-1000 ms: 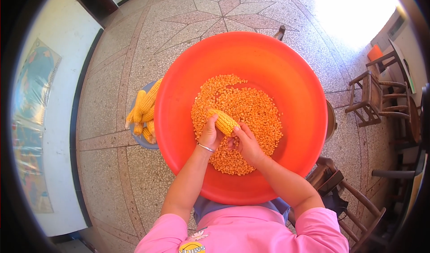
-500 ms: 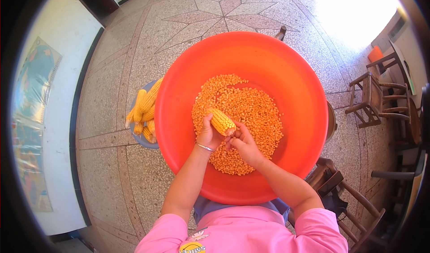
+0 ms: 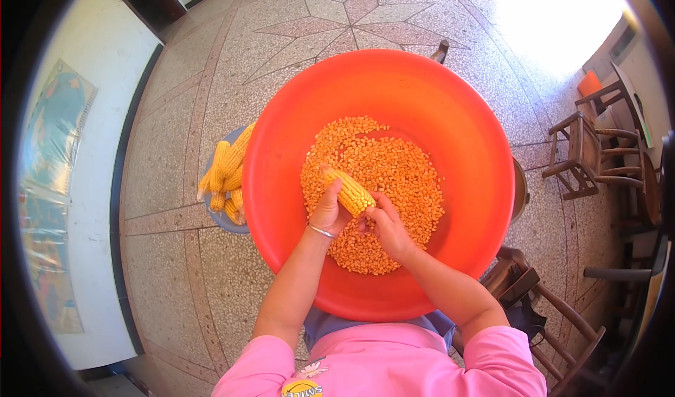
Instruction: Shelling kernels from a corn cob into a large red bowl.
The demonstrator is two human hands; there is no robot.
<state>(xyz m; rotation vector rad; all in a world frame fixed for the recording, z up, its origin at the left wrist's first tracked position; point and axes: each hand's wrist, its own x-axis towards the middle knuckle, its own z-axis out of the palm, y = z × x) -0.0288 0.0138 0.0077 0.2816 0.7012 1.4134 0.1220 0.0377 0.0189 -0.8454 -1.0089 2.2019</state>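
A yellow corn cob (image 3: 350, 194) is held over the loose corn kernels (image 3: 394, 165) in a large red-orange basin (image 3: 464, 123). My left hand (image 3: 329, 213), with a silver bangle at its wrist, is closed round the cob's left side. Closed at the cob's near right end, my right hand (image 3: 386, 225) has its thumb and fingers against the kernels there. The fingers beneath the cob are partly hidden. Kernels lie spread over the basin's bottom, under and around both hands.
Left of the basin, a blue-grey bowl (image 3: 223, 219) holds several whole corn cobs (image 3: 223, 166). A metal pan (image 3: 521, 189) shows partly behind the basin's right rim. Wooden chairs (image 3: 576, 151) stand at the right, and another wooden chair (image 3: 555, 327) is close by my right arm.
The cob has tilted and shifted slightly in my hands, its near end now a little lower and further right. My right hand has moved slightly along with it.
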